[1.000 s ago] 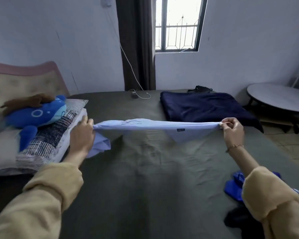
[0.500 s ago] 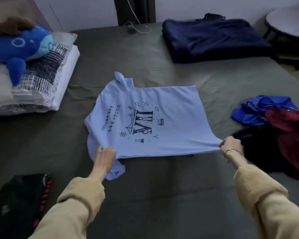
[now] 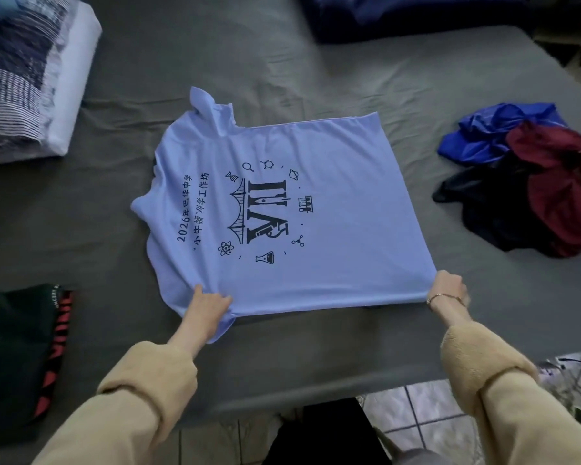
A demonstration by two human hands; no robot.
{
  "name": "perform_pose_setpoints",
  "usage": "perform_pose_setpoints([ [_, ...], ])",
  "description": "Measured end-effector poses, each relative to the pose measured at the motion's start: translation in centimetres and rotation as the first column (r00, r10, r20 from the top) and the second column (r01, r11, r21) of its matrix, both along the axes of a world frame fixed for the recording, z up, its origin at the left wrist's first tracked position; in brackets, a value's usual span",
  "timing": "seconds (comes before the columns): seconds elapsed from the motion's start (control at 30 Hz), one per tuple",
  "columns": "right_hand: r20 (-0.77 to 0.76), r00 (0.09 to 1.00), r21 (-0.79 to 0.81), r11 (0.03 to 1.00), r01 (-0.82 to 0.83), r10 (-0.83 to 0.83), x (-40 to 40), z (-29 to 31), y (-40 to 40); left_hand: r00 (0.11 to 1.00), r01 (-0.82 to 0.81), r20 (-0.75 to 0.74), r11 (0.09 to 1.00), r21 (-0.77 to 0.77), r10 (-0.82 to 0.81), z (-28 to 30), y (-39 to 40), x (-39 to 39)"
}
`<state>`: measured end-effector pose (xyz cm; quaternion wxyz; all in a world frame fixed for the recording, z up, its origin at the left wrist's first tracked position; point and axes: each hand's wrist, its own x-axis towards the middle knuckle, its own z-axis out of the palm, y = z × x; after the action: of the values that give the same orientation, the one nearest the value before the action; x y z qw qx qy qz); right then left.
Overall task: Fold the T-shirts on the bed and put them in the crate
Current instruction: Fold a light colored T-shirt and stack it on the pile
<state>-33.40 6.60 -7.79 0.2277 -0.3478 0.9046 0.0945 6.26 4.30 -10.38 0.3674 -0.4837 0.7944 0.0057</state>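
Light-blue T-shirt point(image 3: 282, 213) now spread flat mid-bed point(image 3: 316, 78), my left hand point(image 3: 207, 305) and right hand point(image 3: 448, 290) still pinching its near-edge corners.

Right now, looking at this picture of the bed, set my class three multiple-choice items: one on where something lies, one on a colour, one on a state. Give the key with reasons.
1. Where does the pile of unfolded clothes lie relative to the light blue T-shirt?
A. to its right
B. on top of it
C. under it

2. What colour is the print on the T-shirt?
A. red
B. black
C. yellow

3. How does the T-shirt lie?
A. rolled into a ball
B. spread flat, print upward
C. folded into a small square

Key: A, the blue, maroon and dark heap sits apart at the bed's right side; B, the lettering and science symbols are black; B, it lies open on the grey sheet while the left hand and right hand pinch its near corners.
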Motion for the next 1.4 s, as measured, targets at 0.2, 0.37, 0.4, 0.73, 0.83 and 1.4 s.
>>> perform_pose_setpoints([
  [0.2, -0.027, 0.998, 0.066, 0.996, -0.058, 0.060, 0.1, -1.4, 0.8, 0.999, 0.008, -0.034, 0.992, 0.128, -0.004, -0.2, 0.4, -1.1],
  [0.37, -0.112, 0.987, 0.055, 0.992, -0.113, 0.119, 1.2, -1.8, 1.2, 0.942, -0.199, -0.228, 0.956, 0.214, 0.247, 0.7, 0.6, -0.4],
  [0.4, -0.132, 0.981, 0.044, 0.989, -0.139, 0.143, 1.5, -1.7, 1.1, 0.869, -0.301, -0.336, 0.927, 0.222, 0.362, 0.8, 0.8, 0.0],
  [0.73, 0.355, 0.821, -0.085, 0.890, -0.449, 0.448, 14.0, -2.8, -3.7, -0.282, -0.933, -0.752, 0.013, 0.360, 0.596, -1.6, 0.3, 4.6],
  [0.83, 0.509, 0.731, -0.110, 0.877, -0.467, 0.454, 17.8, -3.0, -4.6, -0.427, -0.891, -0.716, -0.123, 0.437, 0.552, -1.4, -0.8, 4.6],
  [1.4, 0.778, 0.628, 0.397, 0.744, -0.537, 0.038, 28.4, -3.1, -5.0, -0.904, -0.338, -0.269, -0.171, 0.925, 0.333, -1.5, -0.1, 9.1],
])
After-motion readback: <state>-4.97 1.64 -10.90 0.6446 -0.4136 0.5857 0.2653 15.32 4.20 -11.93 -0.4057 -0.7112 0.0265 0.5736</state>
